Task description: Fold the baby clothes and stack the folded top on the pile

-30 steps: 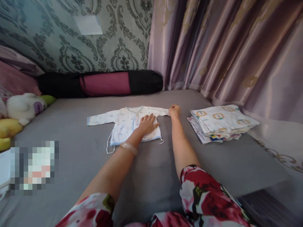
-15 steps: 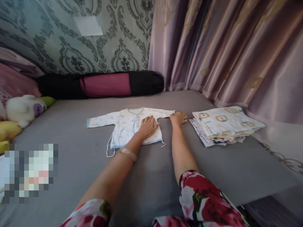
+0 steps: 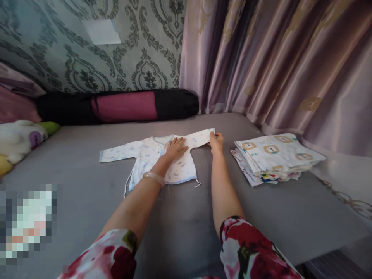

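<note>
Grey bed (image 3: 186, 217), baby shirt (image 3: 157, 161) spread flat mid-bed. Left hand (image 3: 176, 147) lies open on its chest, right hand (image 3: 216, 141) pinches the sleeve end, folded stack (image 3: 276, 155) just beside.

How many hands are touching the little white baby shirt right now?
2. The left hand lies flat on the chest of the baby shirt, near the neckline. The right hand pinches the cuff of the sleeve stretched toward the folded stack.
</note>
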`<state>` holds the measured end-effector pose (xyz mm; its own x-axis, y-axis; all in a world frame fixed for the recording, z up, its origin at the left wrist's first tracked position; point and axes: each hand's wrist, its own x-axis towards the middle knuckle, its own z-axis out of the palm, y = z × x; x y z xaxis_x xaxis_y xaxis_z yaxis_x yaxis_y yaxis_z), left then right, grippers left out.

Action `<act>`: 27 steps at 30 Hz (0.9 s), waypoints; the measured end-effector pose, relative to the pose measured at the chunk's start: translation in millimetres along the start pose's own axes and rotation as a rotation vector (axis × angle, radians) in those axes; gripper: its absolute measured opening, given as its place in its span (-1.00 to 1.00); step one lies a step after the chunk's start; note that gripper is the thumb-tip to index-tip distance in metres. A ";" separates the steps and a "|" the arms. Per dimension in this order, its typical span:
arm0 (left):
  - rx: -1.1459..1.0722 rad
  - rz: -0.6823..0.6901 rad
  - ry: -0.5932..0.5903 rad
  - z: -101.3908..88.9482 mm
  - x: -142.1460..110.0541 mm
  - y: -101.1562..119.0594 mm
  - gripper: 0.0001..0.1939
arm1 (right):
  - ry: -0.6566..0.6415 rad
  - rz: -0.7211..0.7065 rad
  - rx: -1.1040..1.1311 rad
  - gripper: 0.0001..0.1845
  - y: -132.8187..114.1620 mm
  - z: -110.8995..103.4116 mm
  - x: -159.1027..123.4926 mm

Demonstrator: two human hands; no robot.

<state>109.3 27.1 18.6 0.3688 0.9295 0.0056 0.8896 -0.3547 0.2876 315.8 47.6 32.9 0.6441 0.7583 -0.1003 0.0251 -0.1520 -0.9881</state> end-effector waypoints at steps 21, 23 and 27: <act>0.070 -0.032 -0.224 -27.2 32.8 -5.3 -0.05 | -0.322 0.385 0.664 -0.89 -27.5 40.2 -34.6; 0.065 -0.040 -0.211 -28.6 31.4 -4.9 -0.06 | -0.339 0.377 0.648 -0.92 -27.3 44.7 -37.3; 0.043 -0.083 -0.122 -29.5 20.9 -9.9 -0.09 | -0.346 0.393 0.639 -0.92 -26.9 51.6 -42.3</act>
<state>100.2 53.1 44.1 0.3214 0.9375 -0.1333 0.9281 -0.2839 0.2410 248.4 52.4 57.7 0.2404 0.8935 -0.3793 -0.6599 -0.1361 -0.7389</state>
